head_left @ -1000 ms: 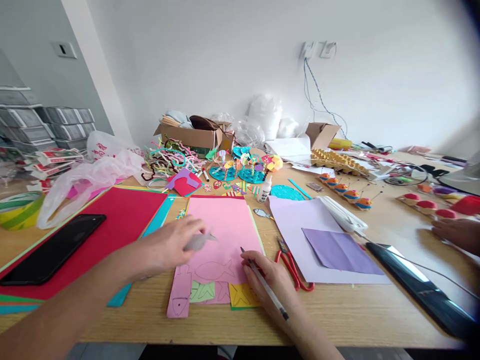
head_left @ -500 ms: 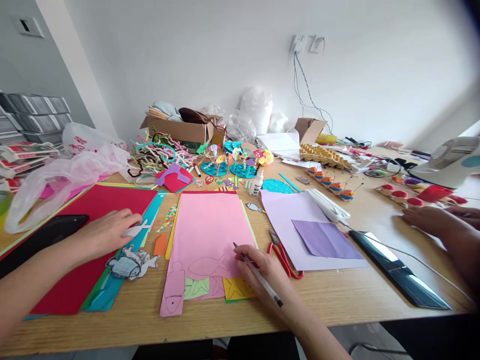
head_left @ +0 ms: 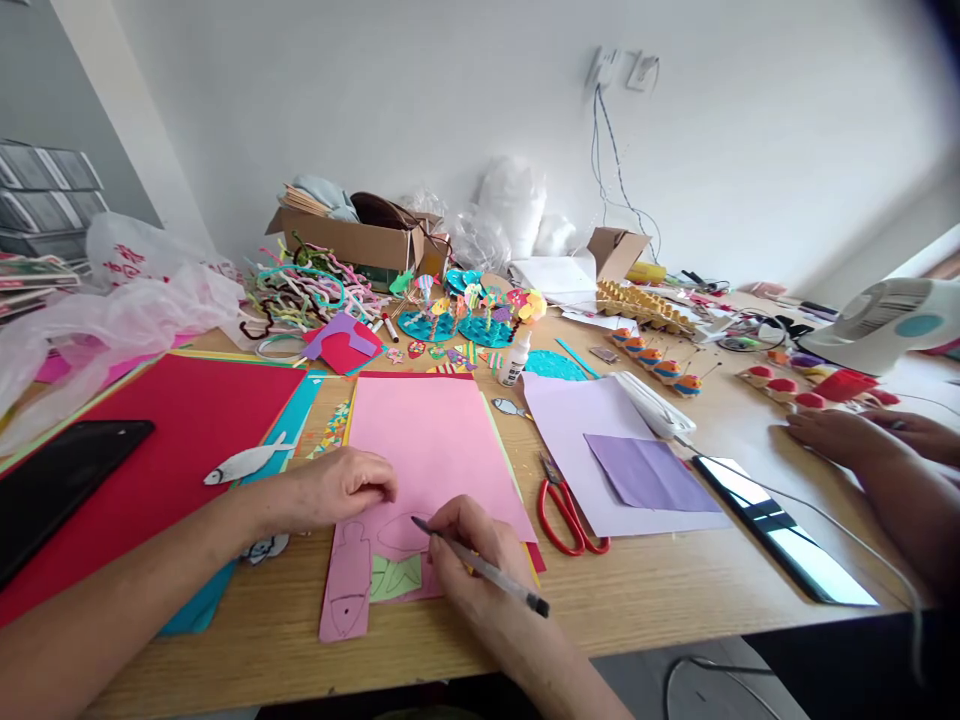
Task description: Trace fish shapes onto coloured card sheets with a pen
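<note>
1. Shows bare wood of the surface (head_left: 262, 650) along the near edge, at 6 o'clock from the middle of the pink sheet (head_left: 420, 430), hub for all directions here.
2. Has a pink strip (head_left: 346, 622) at 7 o'clock, bearing a drawn fish with head toward the near edge, and a green piece (head_left: 394, 578) beside it, toward 6 o'clock.
3. Holds a pen (head_left: 510, 586) slantwise in the grip of the right hand (head_left: 476, 560) at 5 o'clock; closes thumb and fingers around the barrel, with the tip at the upper line of the fish outline (head_left: 397, 538) drawn low on the pink sheet.
4. Places the left hand (head_left: 345, 487) at 9 o'clock, over the pink sheet's left edge, with fingers curled in a narrow grip; cannot tell of anything held inside.
5. Shows a drawn cutout (head_left: 266, 549) at 8 o'clock, mostly hidden by the left forearm.
6. Has a red-handled tool (head_left: 553, 482) just past 3 o'clock, beside a lilac sheet (head_left: 559, 420); farther out, a glossy dark device (head_left: 780, 530) and another person's hands (head_left: 832, 435).
7. Has a white fish cutout (head_left: 247, 463) at 9 o'clock on a red sheet (head_left: 225, 400), with a black phone (head_left: 71, 480) farther out.
8. Shows an upright glue bottle (head_left: 513, 365) at 1 o'clock.
9. Has tangled fuzzy strands (head_left: 322, 290) at 11 o'clock, before a cardboard box (head_left: 345, 238).
</note>
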A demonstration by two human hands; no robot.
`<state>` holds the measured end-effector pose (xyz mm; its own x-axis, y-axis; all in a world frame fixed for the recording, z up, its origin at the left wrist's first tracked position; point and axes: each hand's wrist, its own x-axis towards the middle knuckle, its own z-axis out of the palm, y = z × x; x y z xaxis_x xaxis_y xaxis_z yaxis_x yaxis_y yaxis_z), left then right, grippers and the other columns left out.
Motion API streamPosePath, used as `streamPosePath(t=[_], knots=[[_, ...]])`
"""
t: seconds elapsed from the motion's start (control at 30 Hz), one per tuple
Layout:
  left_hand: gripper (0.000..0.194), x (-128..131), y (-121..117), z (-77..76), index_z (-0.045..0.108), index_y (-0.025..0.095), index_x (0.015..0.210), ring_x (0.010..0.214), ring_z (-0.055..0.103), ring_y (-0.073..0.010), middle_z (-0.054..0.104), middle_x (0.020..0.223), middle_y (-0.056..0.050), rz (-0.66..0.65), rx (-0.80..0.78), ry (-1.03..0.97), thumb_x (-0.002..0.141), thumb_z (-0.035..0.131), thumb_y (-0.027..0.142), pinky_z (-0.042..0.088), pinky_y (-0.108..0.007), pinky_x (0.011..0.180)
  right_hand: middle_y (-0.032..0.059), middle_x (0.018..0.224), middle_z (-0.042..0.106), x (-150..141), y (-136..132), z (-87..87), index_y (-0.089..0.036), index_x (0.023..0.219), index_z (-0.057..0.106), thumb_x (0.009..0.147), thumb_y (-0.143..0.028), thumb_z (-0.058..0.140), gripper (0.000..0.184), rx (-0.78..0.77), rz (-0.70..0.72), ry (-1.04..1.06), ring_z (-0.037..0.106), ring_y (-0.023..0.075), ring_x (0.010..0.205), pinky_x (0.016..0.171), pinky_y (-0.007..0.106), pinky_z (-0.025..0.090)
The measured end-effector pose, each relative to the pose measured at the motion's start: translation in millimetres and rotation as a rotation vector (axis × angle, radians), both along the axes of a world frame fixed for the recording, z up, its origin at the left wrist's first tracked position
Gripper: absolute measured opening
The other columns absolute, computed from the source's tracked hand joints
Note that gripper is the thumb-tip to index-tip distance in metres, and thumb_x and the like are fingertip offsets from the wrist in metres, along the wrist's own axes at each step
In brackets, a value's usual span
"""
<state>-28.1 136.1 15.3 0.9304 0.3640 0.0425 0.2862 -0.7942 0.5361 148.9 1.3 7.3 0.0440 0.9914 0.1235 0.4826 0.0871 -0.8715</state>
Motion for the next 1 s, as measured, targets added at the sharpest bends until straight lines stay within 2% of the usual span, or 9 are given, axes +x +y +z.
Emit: streamPosePath(t=[0.13,0.43,0.67,1.0], knots=[[0.022,-2.5,2.1,-4.7,0.062,0.017,0.082,0.075,0.06,-0.0133,0.064,0.081,0.0,-0.012,-0.043,-0.036,0.074,0.049,0.002,0.044,-0.019,0.07,-0.0059,0.053,0.049,-2.9,3.8,-2.7,-0.018,0.075,0.056,0.074,-0.01,0.048,0.012,0.022,0.018,-0.031,0.043,0.0088,0.045,0.045,0.018,0.03],[0.025,-7.0,-0.3,-7.4,0.064,0.018,0.091,0.082,0.06,-0.0143,0.063,0.088,0.0,-0.032,-0.092,-0.057,0.077,0.051,0.002,0.044,-0.02,0.074,-0.0004,0.06,0.059,-7.0,5.3,-10.5,-0.016,0.077,0.06,0.075,-0.012,0.047,0.013,0.067,0.038,-0.065,0.051,0.0106,0.05,0.048,0.018,0.036],[0.024,-7.0,-1.3,-8.6,0.064,0.02,0.094,0.086,0.06,-0.0155,0.064,0.09,0.0,-0.028,-0.085,-0.067,0.08,0.051,0.006,0.045,-0.022,0.077,-0.0015,0.056,0.058,-8.2,5.5,-10.6,-0.016,0.077,0.061,0.074,-0.012,0.048,0.014,0.057,0.015,-0.103,0.05,0.0103,0.047,0.047,0.019,0.034],[0.029,-7.3,1.6,-15.0,0.065,0.019,0.096,0.085,0.06,-0.0151,0.063,0.091,0.0,-0.04,-0.073,-0.072,0.077,0.051,0.002,0.043,-0.021,0.077,0.0002,0.06,0.062,-8.6,5.8,-11.8,-0.017,0.077,0.061,0.075,-0.013,0.048,0.014,0.095,0.019,-0.12,0.054,0.011,0.05,0.049,0.018,0.037]])
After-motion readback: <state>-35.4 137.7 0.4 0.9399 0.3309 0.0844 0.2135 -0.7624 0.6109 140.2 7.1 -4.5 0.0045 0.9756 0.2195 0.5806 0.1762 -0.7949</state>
